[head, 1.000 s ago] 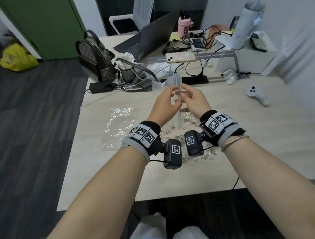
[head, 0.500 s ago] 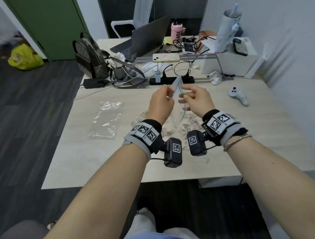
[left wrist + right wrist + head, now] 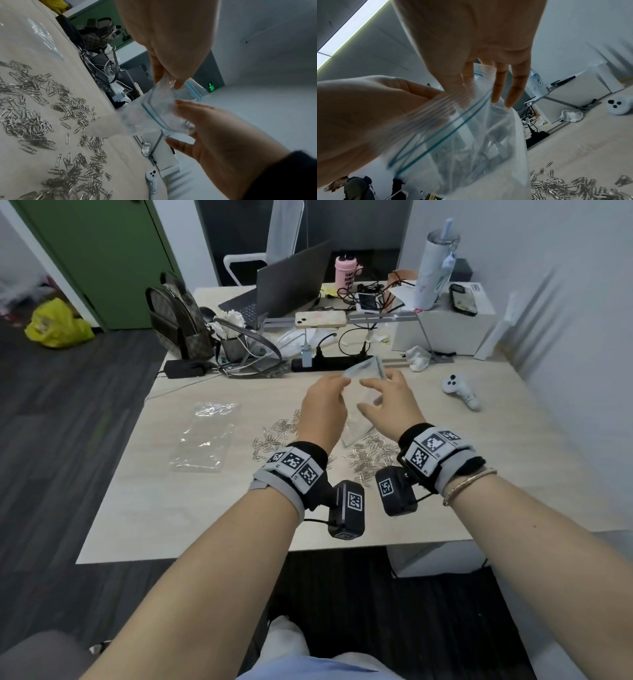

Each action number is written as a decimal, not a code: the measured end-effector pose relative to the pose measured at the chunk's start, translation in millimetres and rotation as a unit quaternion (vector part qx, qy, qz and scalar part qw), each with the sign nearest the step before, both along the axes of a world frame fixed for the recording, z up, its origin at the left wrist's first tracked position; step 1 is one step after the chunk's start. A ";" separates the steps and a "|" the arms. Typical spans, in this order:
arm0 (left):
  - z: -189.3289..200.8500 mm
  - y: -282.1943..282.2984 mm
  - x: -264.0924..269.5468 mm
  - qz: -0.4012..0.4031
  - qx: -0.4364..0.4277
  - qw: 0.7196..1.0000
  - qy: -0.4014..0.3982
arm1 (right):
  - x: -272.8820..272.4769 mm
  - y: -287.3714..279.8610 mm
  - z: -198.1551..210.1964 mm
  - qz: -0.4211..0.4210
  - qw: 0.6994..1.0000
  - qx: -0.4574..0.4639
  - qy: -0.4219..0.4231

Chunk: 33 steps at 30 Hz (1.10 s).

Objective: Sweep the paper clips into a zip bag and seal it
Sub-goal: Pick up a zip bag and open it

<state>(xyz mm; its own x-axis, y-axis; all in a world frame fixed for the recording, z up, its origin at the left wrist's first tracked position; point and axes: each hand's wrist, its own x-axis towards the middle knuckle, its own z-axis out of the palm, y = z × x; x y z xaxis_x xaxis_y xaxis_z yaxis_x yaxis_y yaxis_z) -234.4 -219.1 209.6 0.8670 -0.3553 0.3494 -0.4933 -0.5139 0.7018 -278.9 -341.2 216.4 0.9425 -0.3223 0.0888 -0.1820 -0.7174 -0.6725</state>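
head view downward, wrist views close, upward

Before me, a pale wooden desk [image 3: 191, 508] carries an open grey laptop [image 3: 291, 289], a pink bottle [image 3: 345, 273], a phone in a pale case [image 3: 320, 319] on a metal riser, and a black power strip [image 3: 323, 363] with cables. A patterned brown backpack [image 3: 178, 316] stands at its left rear; a white handheld controller [image 3: 460, 390] lies right. A yellow bag [image 3: 56, 325] sits on the floor by a green door [image 3: 102, 251].
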 end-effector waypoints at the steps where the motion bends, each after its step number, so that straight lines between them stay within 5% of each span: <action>1: -0.9 -1.8 -2.2 -0.010 0.013 1.000 -0.003 | -2.7 -2.4 -0.1 -0.005 1.000 -0.014 0.011; 6: -3.9 -2.7 -8.3 0.035 0.091 0.995 -0.018 | -14.5 -13.2 2.8 -0.075 0.994 -0.076 0.013; 10: -0.4 -4.0 -9.4 0.026 0.122 0.992 -0.012 | -15.8 -17.0 -0.1 -0.054 0.997 -0.043 0.023; 17: 2.3 -5.6 -12.1 0.036 0.123 0.992 -0.018 | -21.2 -27.7 1.6 -0.111 0.980 -0.143 0.081; 24: 1.2 -25.5 -32.3 -0.043 0.142 0.989 -0.022 | -34.2 -39.5 -4.8 -0.039 0.997 -0.018 0.061; 29: 0.3 -28.9 -39.3 0.026 0.176 0.984 0.027 | -47.3 -60.7 6.1 -0.130 0.989 -0.026 0.070; 33: 2.2 -37.6 -47.6 -0.001 0.174 0.985 -0.016 | -67.9 -66.3 15.7 -0.090 0.991 -0.092 0.022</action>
<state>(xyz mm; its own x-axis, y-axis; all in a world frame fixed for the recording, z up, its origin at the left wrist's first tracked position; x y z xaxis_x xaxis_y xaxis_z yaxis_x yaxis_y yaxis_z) -282.1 -256.7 211.9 0.8569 -0.4597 0.2332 -0.5133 -0.7195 0.4678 -346.8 -407.5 232.1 0.8756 -0.4672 0.1223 -0.3436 -0.7806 -0.5221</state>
